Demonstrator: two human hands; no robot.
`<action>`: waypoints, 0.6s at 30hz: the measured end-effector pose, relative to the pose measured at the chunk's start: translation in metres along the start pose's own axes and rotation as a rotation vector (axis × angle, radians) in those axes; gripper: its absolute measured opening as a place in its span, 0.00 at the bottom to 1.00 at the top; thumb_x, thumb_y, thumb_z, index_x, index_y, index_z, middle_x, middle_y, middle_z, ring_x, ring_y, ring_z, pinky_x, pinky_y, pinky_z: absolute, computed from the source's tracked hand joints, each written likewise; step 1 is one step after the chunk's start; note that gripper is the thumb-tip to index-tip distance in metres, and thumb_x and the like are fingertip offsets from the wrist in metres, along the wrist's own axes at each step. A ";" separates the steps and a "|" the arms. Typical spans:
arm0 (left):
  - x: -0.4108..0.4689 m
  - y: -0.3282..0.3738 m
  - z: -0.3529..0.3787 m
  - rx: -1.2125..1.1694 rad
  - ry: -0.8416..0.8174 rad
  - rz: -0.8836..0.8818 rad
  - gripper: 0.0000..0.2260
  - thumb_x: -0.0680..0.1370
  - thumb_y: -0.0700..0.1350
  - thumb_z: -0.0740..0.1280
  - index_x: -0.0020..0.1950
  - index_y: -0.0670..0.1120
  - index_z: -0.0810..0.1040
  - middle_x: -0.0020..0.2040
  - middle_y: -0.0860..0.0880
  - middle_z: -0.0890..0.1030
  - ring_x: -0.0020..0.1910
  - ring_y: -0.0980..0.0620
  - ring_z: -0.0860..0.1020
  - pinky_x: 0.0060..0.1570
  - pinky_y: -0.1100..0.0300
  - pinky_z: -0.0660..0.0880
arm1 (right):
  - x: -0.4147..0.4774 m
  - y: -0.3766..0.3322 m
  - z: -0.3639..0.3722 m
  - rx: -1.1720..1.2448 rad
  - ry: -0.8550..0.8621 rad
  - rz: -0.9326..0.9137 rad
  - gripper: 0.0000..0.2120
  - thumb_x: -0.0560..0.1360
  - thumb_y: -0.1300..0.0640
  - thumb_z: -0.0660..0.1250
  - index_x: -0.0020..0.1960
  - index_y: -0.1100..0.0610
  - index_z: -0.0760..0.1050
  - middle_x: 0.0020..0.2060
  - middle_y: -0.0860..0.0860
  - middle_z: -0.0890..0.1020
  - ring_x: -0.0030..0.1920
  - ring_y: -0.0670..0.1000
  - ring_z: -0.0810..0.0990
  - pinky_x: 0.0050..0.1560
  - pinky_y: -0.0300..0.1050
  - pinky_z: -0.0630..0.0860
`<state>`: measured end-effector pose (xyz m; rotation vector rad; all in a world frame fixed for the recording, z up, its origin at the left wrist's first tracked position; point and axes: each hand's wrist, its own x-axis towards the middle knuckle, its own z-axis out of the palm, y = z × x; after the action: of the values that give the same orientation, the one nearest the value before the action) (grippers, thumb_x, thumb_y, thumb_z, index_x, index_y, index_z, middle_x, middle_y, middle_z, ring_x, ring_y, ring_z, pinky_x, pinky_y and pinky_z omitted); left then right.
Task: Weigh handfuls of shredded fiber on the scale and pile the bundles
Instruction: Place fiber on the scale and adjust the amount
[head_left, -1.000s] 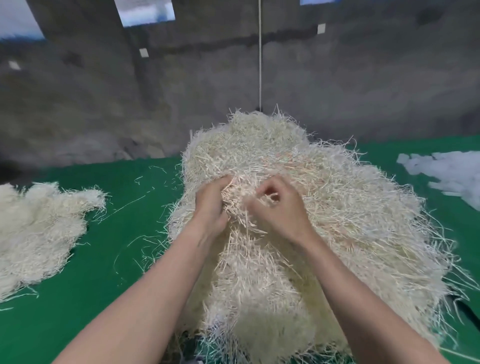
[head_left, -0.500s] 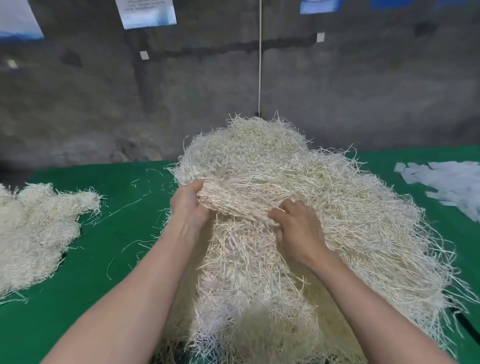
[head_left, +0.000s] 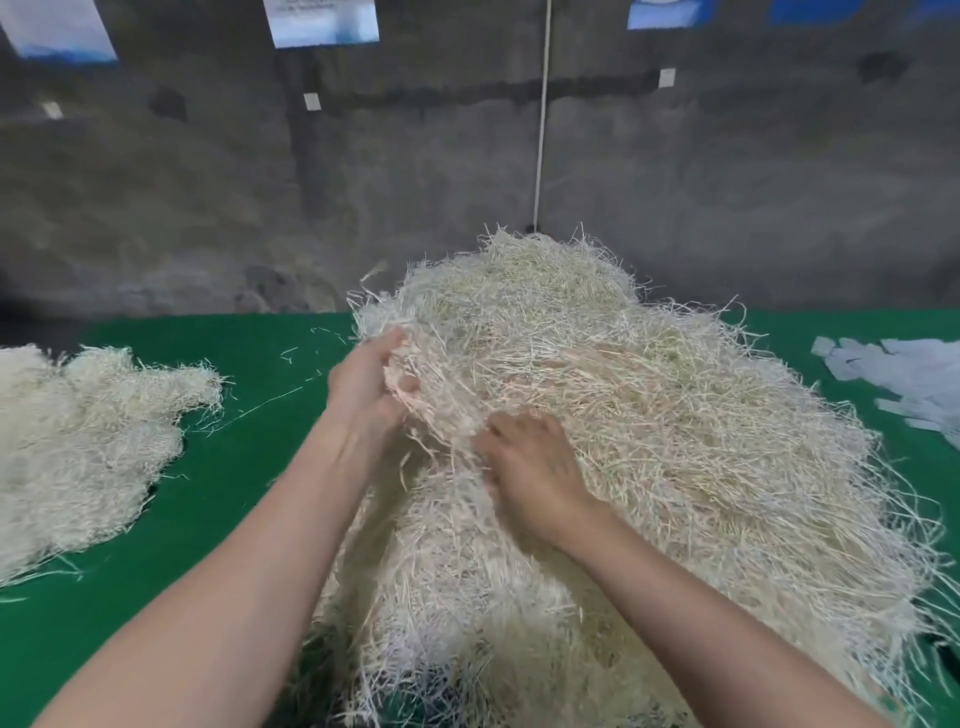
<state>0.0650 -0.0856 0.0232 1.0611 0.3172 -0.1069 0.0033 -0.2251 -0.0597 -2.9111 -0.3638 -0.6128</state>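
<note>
A big mound of pale shredded fiber (head_left: 649, 415) fills the middle and right of the green table (head_left: 218, 519). My left hand (head_left: 363, 384) grips a clump of fiber at the mound's left edge, thumb over the strands. My right hand (head_left: 530, 467) is dug into the mound a little lower and to the right, its fingers curled into the strands and partly hidden by them. No scale is in view.
A second, flatter pile of fiber (head_left: 78, 441) lies at the left of the table. White paper strips (head_left: 904, 379) lie at the far right. A grey concrete wall (head_left: 467, 182) with a white cord stands behind the table.
Both hands have shifted leftward on the mound. The left hand has moved out to the mound's left edge, lifting a clump. The right hand has slid lower into the strands.
</note>
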 end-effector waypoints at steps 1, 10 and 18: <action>0.004 0.004 -0.006 -0.029 0.021 0.004 0.17 0.75 0.39 0.67 0.64 0.42 0.72 0.74 0.42 0.62 0.69 0.41 0.67 0.69 0.43 0.62 | -0.001 0.010 0.001 -0.048 0.025 0.011 0.21 0.73 0.66 0.63 0.61 0.48 0.72 0.64 0.49 0.73 0.65 0.53 0.69 0.70 0.53 0.60; 0.008 -0.019 -0.019 -0.220 -0.041 -0.085 0.05 0.74 0.33 0.62 0.47 0.40 0.74 0.54 0.45 0.74 0.51 0.51 0.77 0.47 0.53 0.80 | -0.029 0.046 -0.013 -0.159 -0.149 0.199 0.21 0.70 0.38 0.54 0.58 0.44 0.74 0.64 0.50 0.70 0.65 0.52 0.64 0.66 0.55 0.56; -0.002 -0.034 -0.028 -0.075 -0.226 -0.036 0.09 0.68 0.30 0.63 0.46 0.39 0.74 0.72 0.43 0.64 0.68 0.45 0.68 0.68 0.52 0.67 | 0.001 0.018 -0.053 1.013 0.057 0.426 0.15 0.74 0.64 0.66 0.58 0.51 0.70 0.60 0.48 0.73 0.43 0.35 0.77 0.39 0.30 0.77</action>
<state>0.0494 -0.0782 -0.0176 0.9588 0.1350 -0.2440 -0.0107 -0.2523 -0.0132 -1.8997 -0.0080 -0.2987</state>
